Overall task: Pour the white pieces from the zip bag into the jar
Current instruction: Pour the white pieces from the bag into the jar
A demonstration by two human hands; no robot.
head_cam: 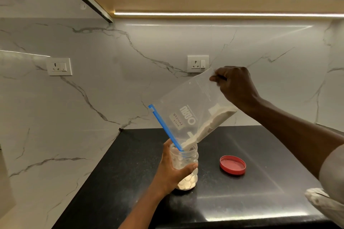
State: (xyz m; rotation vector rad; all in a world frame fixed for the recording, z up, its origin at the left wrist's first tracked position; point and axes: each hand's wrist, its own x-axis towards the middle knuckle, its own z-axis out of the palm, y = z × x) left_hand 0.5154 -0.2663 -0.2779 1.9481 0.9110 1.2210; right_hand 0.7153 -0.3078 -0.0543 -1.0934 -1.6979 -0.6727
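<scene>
White pieces [208, 126] slide down the tilted bag [188, 109], its long axis sloping from my right hand [236, 87], pinching the top corner, to the mouth beside my left fingertips. My left hand [171, 169], the nearer one, wraps the jar [184, 165], below the bag on the counter [242, 197]. A red lid [232, 165] lies right of my thumb.

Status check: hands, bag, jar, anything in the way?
Left hand gripping jar; right hand pinching raised bag corner. Bag mouth in jar, white pieces sliding down. Red lid beside jar, clear of pour.
</scene>
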